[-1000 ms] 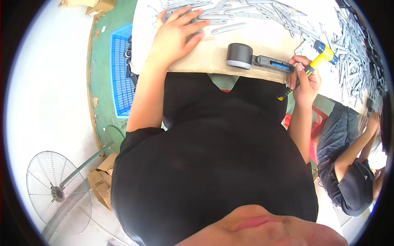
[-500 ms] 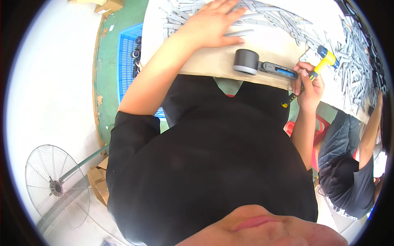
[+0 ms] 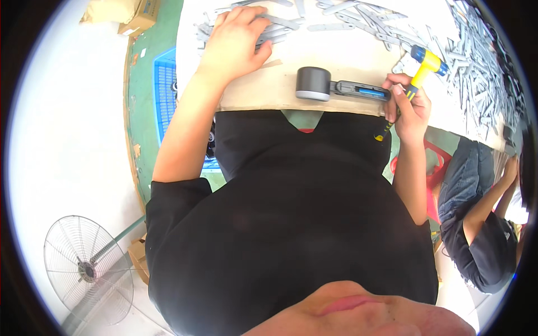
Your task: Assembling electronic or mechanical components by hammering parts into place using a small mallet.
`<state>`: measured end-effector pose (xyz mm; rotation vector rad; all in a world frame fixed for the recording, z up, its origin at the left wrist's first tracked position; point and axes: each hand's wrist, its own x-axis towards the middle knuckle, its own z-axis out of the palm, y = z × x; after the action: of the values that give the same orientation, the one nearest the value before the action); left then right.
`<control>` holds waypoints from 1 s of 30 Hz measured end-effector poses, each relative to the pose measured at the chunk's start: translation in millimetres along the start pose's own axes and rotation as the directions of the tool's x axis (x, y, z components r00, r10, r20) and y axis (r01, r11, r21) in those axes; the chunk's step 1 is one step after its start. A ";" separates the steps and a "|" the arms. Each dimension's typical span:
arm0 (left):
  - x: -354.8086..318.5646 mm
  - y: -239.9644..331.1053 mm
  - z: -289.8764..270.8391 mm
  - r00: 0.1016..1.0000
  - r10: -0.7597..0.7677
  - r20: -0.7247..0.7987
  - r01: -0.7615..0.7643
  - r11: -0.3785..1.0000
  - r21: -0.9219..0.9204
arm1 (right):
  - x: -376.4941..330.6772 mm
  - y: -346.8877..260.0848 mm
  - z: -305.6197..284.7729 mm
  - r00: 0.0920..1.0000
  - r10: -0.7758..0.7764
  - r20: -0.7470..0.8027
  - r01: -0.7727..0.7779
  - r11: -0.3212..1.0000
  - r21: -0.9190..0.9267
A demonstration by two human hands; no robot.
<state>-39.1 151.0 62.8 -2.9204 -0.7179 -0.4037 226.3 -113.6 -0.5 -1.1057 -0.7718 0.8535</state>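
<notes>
Pale tabletop (image 3: 252, 98), scattered grey strips (image 3: 332, 27), denser heap (image 3: 475, 75) at right, black cylinder-headed device (image 3: 312, 83) near edge

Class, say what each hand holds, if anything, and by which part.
The right hand holds the yellow-and-blue hammer by its handle. Whether the left hand, over the grey strips, grips any cannot be told.

Bright workroom with a white wall (image 3: 61, 140) and a green floor (image 3: 143, 84).
A brown strip (image 3: 130, 123) edges the floor along the wall's foot; a wire-caged fan (image 3: 87, 271) stands at lower left near a cardboard box (image 3: 138, 259), with a carton (image 3: 141, 18) at upper left. A blue crate (image 3: 163, 92) sits beside the pale-topped bench (image 3: 252, 96); what looks like a red seat (image 3: 433, 199) shows at right. Strong light whitens the wall.
</notes>
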 end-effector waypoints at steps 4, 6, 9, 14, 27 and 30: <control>30.1 28.7 -18.9 0.987 0.089 0.134 -0.054 0.968 -0.247 | -0.3 -1.8 1.0 1.000 -0.003 -0.003 0.003 1.000 -0.013; 49.8 34.2 1.1 0.959 0.278 -0.050 -0.278 0.901 -0.331 | 0.4 -1.3 1.5 1.000 -0.009 -0.008 0.009 1.000 -0.008; 71.9 44.4 35.0 0.843 0.456 -0.284 -0.510 0.846 -0.155 | 1.3 -1.1 2.7 0.999 -0.032 0.000 0.032 0.999 -0.001; 78.4 54.7 34.6 0.895 0.440 -0.072 -0.445 0.869 -0.216 | 1.0 -1.9 1.0 0.998 -0.062 -0.018 0.063 0.998 0.027; 45.5 34.1 -12.3 0.960 0.278 -0.047 -0.278 0.961 0.004 | -5.3 8.3 8.5 0.891 -0.322 -0.320 0.382 0.913 0.143; 71.9 48.9 -8.3 0.931 0.310 -0.191 -0.335 0.935 -0.117 | -6.7 11.6 12.5 0.832 -0.402 -0.382 0.482 0.865 0.138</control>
<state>43.2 138.1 88.9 -3.0129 -0.1823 -0.6824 210.2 -111.6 -9.0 -0.7879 -0.5845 0.3251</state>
